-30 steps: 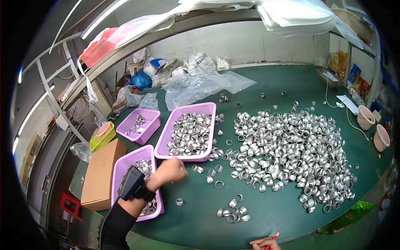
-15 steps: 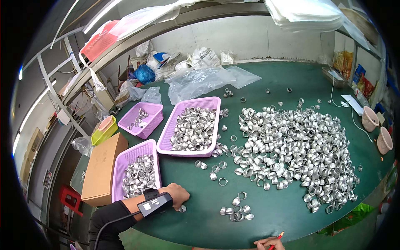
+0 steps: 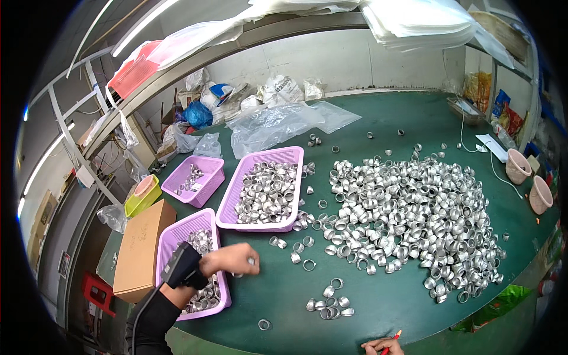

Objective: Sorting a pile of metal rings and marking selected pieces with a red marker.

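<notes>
Above the right edge of the nearest lilac basket [image 3: 223,296], my left hand [image 3: 232,259] is closed, slightly blurred. A silver metal ring [image 3: 252,261] shows at its fingers. A black device on a strap sits on that wrist. Another ring partly shows just below the hand. A single ring [image 3: 264,324] lies apart on the green table [image 3: 296,278]. At the bottom edge my right hand [image 3: 381,347], only partly in view, is closed around a slim red pencil [image 3: 397,336] pointing up. To its upper left rests a small group of rings [image 3: 331,307].
A large heap of rings [image 3: 414,219] covers the table's right half. Two more lilac baskets [image 3: 299,195] with rings stand at the left. A cardboard box [image 3: 139,251] sits beside the nearest basket. Clear plastic bags [image 3: 266,127] lie at the back, pink pots [image 3: 541,195] at the far right.
My left hand has risen from the tabletop and moved up and left to the nearest basket's edge. That basket is shifted nearer. My right hand stays put with the pencil.
</notes>
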Motion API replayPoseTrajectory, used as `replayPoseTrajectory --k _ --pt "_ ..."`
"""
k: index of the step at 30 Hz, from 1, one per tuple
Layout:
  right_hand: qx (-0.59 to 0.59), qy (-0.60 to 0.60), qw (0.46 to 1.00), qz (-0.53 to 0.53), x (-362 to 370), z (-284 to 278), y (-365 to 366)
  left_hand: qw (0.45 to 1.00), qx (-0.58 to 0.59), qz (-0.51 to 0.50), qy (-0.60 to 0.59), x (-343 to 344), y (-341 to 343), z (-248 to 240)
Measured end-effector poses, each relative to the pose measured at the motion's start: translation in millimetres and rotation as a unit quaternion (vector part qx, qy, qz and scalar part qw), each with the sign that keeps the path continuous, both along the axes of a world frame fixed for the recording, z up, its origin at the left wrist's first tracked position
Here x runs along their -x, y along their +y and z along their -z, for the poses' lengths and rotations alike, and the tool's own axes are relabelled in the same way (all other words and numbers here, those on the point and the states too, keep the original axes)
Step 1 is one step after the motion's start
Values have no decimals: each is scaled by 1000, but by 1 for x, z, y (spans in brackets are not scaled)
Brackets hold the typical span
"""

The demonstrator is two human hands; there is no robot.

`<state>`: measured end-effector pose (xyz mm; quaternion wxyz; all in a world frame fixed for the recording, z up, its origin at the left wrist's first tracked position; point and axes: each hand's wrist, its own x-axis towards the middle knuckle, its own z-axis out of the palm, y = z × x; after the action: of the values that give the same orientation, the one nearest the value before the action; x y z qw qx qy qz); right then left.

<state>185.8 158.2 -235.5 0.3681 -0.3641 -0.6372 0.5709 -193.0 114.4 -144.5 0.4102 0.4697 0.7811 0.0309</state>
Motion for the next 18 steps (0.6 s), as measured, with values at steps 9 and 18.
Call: replayPoseTrajectory --k 9,18 --pt "-3 7 1000 22 1 -1 -1 936 75 329 106 -98 -27 3" --pt "0 20 1000 7 1 6 1 976 -40 177 125 -75 -23 9"
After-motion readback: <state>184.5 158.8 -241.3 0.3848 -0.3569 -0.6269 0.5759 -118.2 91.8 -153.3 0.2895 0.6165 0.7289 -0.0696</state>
